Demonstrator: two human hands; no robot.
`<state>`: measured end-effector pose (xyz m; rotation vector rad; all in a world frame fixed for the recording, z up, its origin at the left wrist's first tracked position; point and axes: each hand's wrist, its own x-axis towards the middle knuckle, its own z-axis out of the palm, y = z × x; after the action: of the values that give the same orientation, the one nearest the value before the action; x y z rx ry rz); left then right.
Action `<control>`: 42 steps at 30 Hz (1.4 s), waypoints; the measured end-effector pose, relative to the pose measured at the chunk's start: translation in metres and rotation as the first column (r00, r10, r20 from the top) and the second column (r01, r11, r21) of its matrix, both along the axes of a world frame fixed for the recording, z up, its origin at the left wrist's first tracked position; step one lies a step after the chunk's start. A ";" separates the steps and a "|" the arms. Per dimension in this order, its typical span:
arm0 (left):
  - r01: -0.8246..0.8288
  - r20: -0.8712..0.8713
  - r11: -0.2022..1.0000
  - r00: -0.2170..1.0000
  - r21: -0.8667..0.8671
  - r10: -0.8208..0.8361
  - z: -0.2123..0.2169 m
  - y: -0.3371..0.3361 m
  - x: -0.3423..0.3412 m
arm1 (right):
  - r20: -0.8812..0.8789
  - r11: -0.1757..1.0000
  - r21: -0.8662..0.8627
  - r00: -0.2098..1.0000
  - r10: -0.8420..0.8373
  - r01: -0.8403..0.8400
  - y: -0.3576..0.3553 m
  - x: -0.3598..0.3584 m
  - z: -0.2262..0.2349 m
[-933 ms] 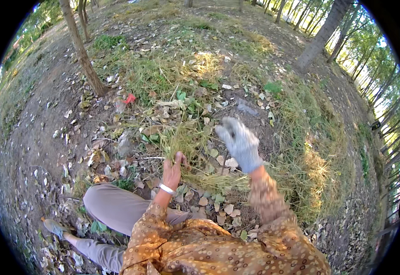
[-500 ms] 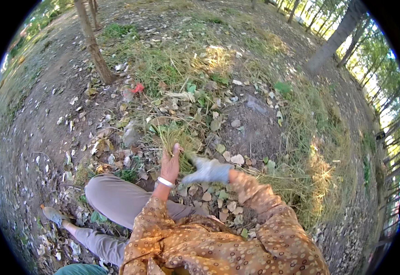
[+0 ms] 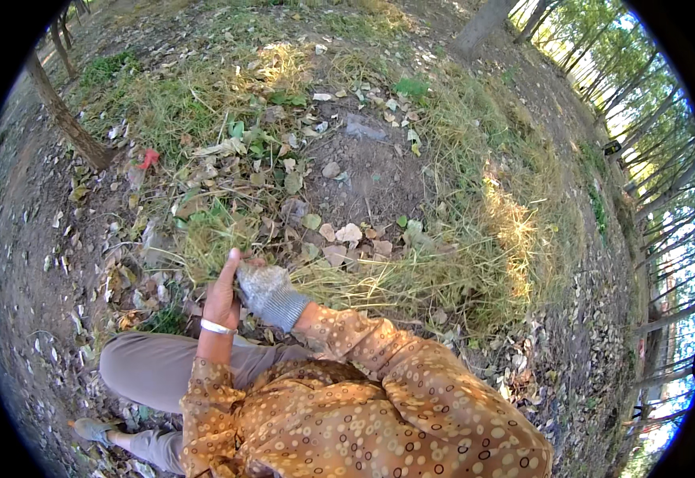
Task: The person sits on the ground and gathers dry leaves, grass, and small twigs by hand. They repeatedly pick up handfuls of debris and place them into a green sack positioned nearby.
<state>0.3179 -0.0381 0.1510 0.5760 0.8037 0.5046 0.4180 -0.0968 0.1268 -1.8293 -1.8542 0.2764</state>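
Note:
My left hand (image 3: 221,298) is bare, with a white band at the wrist. It is closed around a bunch of grass (image 3: 213,240), whose green and straw-coloured blades fan out beyond the fingers. Pressed close against it is my right hand (image 3: 265,291), in a grey knitted glove. The gloved fingers are curled in, and their tips and whatever lies in them are hidden. Dry cut grass (image 3: 363,279) lies on the ground to the right of the glove.
Bare soil with a flat grey stone (image 3: 365,127) lies ahead, ringed by grass and fallen leaves. A thin tree trunk (image 3: 68,119) rises at the far left near a red scrap (image 3: 149,158). A thicker trunk (image 3: 481,30) stands farther back. My bent knee (image 3: 136,368) is at lower left.
My right hand has gone from spread fingers beside the left hand to curled fingers against it. The view has swung right, so the surroundings sit farther left.

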 end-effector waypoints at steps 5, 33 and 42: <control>-0.289 0.032 0.957 0.957 -0.024 0.289 -0.017 0.012 0.004 | 0.231 0.998 -0.033 0.971 0.062 -0.056 -0.021 0.016 0.025; -0.832 0.436 0.496 0.553 0.248 0.710 0.124 0.226 -0.273 | 0.799 0.667 -0.059 0.436 -0.414 0.742 -0.285 0.422 -0.072; -0.932 0.474 0.116 0.279 0.344 0.835 0.199 0.181 -0.367 | 0.621 0.355 -0.779 0.710 0.331 0.516 -0.087 0.333 0.016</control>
<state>-0.0491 0.1430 0.3498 0.5193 0.7593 2.0358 0.7514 -0.1840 0.1424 -3.2626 -2.2504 0.8641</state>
